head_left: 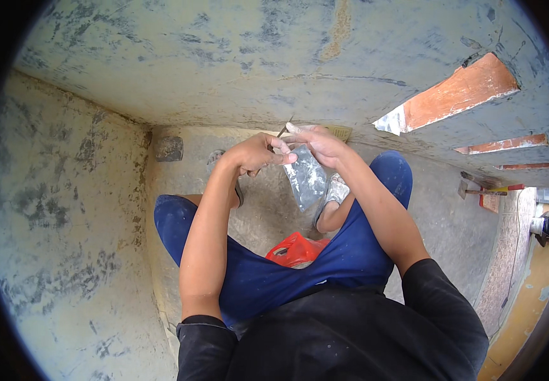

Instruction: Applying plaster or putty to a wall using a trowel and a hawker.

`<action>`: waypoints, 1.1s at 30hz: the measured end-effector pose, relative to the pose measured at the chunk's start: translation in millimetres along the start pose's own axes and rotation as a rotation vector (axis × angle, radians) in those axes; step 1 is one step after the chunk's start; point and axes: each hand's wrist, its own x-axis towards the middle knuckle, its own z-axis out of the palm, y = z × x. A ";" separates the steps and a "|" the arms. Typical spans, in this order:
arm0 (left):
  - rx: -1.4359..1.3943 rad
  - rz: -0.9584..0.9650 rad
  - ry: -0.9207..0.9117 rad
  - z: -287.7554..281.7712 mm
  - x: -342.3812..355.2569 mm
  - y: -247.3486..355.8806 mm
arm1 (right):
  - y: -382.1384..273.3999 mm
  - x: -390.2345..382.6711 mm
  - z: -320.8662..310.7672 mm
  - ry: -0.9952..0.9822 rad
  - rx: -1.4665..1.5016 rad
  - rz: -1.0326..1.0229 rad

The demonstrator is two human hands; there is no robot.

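Observation:
In front of my knees, both hands meet at a dark grey sheet (310,181) with white powdery smears, perhaps sandpaper. My left hand (258,154) pinches its upper left corner, thumb on top and fingers curled. My right hand (319,143), dusted white, is closed round the upper edge; its grip is partly hidden. A thin dark strip (283,131) sticks up between the hands, and I cannot tell whether it belongs to the sheet. The lower end of the sheet hangs free above the floor.
A red plastic bag (297,249) lies between my legs. Walls rise ahead and to the left, close by. Orange-edged openings (462,92) cut the far wall. A yellowish piece (339,133) rests at its foot; a dark block (169,148) sits in the corner. Tools (490,190) lie right.

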 end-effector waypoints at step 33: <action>0.348 0.140 0.696 -28.4 -19.2 -14.8 | -28.2 30.2 -1.2 0.998 -1.473 -0.624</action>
